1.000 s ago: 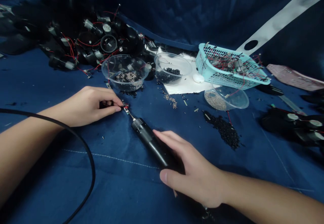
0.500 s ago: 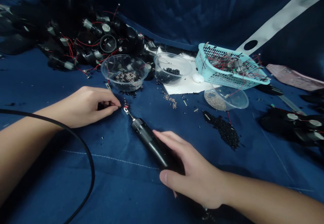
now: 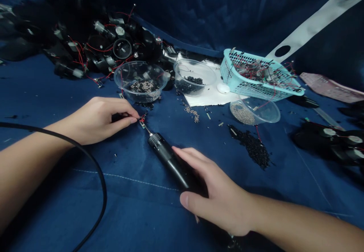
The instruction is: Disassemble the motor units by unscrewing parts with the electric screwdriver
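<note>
Head view: on blue cloth [image 3: 136,214], the right hand [image 3: 218,191] clasps a driver [image 3: 173,164]; the left hand's [image 3: 108,119] thumb and forefinger appear to pinch a part [image 3: 142,123] at the driver's tip. Screwing seems in hand; the next move calls for steady alignment.

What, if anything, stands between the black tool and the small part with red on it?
Nothing visible: the right hand holds the black tool, whose thin bit runs right up to the small part near the left hand. The black cable loops off left.
</note>
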### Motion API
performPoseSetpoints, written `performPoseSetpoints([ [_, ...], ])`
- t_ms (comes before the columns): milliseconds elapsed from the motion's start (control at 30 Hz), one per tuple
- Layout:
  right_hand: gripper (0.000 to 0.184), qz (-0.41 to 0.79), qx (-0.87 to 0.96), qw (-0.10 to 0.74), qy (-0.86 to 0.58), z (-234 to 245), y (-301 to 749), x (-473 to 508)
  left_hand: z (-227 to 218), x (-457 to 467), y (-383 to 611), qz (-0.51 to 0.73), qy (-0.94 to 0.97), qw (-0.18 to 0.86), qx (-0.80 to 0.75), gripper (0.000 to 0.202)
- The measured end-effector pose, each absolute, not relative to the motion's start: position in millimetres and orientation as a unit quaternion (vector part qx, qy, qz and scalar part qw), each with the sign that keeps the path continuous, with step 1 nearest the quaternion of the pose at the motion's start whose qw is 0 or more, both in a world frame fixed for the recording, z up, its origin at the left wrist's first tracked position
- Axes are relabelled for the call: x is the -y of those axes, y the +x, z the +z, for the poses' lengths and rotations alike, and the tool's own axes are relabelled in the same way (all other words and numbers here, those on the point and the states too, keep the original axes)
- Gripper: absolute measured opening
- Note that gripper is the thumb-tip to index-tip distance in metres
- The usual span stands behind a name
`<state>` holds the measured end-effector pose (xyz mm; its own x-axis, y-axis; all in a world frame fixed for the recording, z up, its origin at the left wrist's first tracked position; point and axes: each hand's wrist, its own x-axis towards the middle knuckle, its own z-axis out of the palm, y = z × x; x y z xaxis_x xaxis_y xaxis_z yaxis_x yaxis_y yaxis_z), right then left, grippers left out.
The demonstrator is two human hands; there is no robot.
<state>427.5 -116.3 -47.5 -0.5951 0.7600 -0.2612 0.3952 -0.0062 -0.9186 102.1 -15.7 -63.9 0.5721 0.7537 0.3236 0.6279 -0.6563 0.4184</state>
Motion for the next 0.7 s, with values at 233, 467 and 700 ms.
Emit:
performPoseSetpoints([
  [233,0.072,0.576,0.680,0.150,-0.428,-46,427,116,-66,18,106,0.235,0.851,0.179,-0.435,0.021],
  [467,0.071,0.578,0.675,0.155,-0.432,-45,427,117,-62,19,117,0.226,0.788,0.247,-0.518,0.026],
  [700,0.073,0.572,0.684,0.135,-0.432,-45,427,116,-62,22,124,0.222,0.779,0.242,-0.534,0.028],
])
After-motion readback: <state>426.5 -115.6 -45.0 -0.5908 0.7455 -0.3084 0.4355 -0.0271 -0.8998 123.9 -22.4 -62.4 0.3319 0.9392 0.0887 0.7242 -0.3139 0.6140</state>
